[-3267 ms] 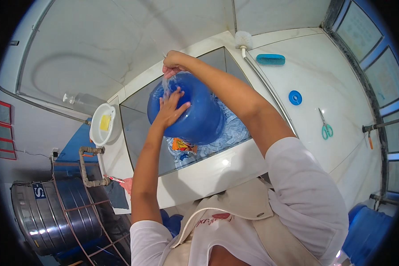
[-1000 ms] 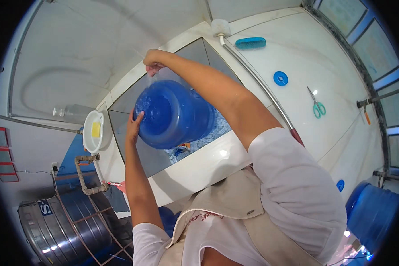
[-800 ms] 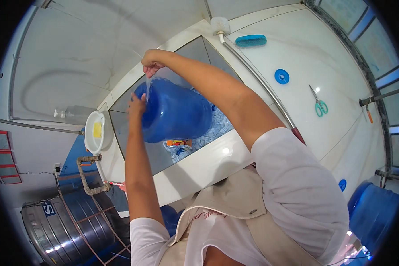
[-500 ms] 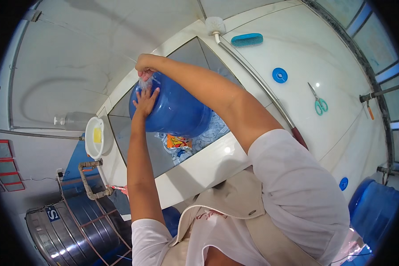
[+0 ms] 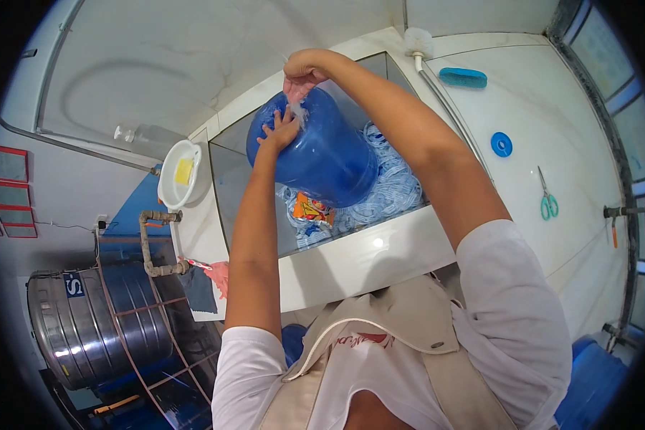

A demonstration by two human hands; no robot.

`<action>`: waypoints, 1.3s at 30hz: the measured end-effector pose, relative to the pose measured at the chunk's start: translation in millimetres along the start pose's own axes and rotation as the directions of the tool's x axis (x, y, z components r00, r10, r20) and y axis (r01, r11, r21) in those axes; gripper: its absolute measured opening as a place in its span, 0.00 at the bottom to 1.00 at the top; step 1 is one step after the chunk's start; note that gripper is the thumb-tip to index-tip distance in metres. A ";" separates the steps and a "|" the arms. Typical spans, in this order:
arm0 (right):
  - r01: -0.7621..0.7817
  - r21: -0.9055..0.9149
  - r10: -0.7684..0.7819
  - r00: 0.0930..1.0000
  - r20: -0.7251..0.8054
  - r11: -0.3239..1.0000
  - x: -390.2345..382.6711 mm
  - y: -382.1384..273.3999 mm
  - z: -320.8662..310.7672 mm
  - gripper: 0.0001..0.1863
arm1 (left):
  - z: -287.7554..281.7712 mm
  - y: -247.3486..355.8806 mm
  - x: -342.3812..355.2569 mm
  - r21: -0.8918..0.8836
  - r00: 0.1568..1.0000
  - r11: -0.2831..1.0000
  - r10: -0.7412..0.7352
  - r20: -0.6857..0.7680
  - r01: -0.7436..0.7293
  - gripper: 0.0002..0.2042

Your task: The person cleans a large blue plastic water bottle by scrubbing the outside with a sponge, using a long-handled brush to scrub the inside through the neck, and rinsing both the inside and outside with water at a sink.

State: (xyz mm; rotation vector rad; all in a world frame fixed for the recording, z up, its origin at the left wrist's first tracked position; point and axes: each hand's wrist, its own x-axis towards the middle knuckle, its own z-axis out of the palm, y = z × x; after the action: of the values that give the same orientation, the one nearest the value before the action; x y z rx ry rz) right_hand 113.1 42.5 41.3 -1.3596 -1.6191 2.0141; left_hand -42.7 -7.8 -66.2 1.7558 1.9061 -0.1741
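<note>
A large blue water jug point(image 5: 330, 154) lies tilted in the grey-walled sink point(image 5: 226, 183). My left hand point(image 5: 281, 132) rests on the jug, fingers spread, its tips near a crumpled bit of clear plastic film point(image 5: 298, 115). Just beyond it, my right hand point(image 5: 304, 75) bends down over the jug's far end with its fingers pinched together on the film. Part of that grip is blurred. Beneath the jug lies a heap of pale blue-and-white plastic wrappers point(image 5: 387, 179), with an orange packet point(image 5: 313, 209) on the near side.
Left of the sink stands a white basin point(image 5: 166, 179) holding a yellow sponge point(image 5: 184, 171), beside a clear bottle point(image 5: 150, 136). On the right-hand counter are a long-handled brush point(image 5: 418, 43), a teal brush point(image 5: 463, 77), a blue disc point(image 5: 502, 144) and scissors point(image 5: 548, 204). Pipes point(image 5: 150, 247) stick out at left.
The whole view has swung, so everything sits further right. My left hand's fingers have shifted toward the film, while my right hand stays at the jug's far end.
</note>
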 end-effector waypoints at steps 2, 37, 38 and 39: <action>0.037 0.017 -0.036 0.999 -0.024 0.999 -1.0 -2.3 5.0 0.11 | -0.9 4.5 -12.8 -0.050 0.994 0.994 -0.103 -0.027 0.101 0.36; 0.026 -0.016 -0.027 0.996 -0.084 1.000 6.9 -1.4 10.8 0.13 | 34.9 75.1 -67.0 -0.212 0.921 0.976 -0.117 -0.372 0.039 0.37; 0.049 -0.039 -0.052 0.995 -0.088 0.998 7.8 -1.1 12.6 0.13 | 25.1 69.0 -60.9 -0.048 0.937 0.998 0.025 -0.349 -0.044 0.35; 0.071 -0.061 -0.077 0.993 -0.093 0.996 9.2 -0.3 16.9 0.13 | 16.0 62.5 -56.4 0.114 0.939 0.984 0.164 -0.303 -0.135 0.35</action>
State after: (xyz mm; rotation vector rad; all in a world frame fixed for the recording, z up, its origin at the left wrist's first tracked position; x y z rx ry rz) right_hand 95.2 37.7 36.2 -1.3715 -1.6717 1.8459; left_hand 22.2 -55.8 -37.4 2.0843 1.9924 0.0792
